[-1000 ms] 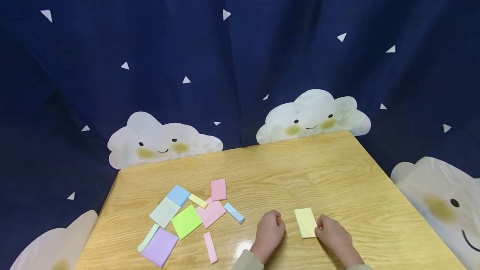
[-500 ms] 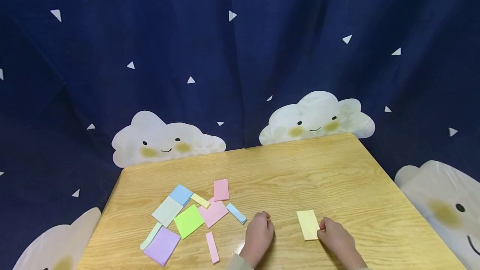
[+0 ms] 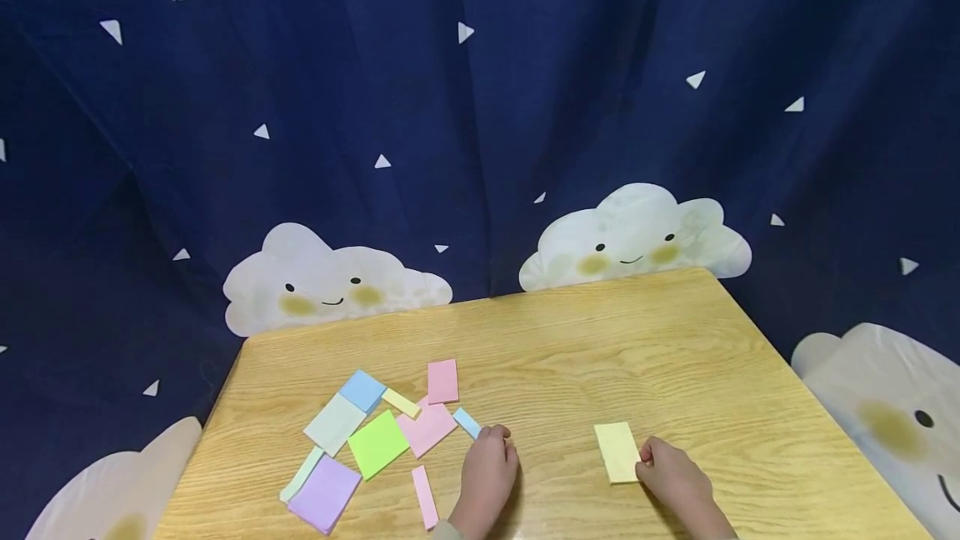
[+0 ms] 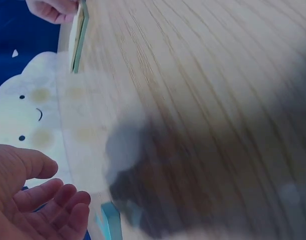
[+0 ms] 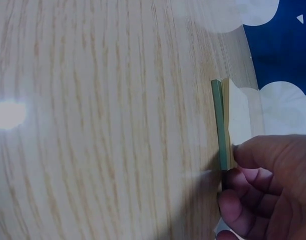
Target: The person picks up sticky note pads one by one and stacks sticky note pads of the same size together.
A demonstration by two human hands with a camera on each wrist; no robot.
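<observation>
Well in from the surface's (image 3: 570, 340) right edge, the right hand (image 3: 673, 475) pinches the yellow pad (image 3: 618, 452); the left hand (image 3: 487, 472), thumb and fingers parted, is just beside the blue strip (image 3: 466, 422).

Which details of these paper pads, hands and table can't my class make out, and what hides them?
Head view: the near end of the blue strip, hidden behind the left hand.
Right wrist view: the lower end of the yellow pad, covered by the right hand.
Head view: the near edge of the table, cut off by the picture's bottom.
</observation>
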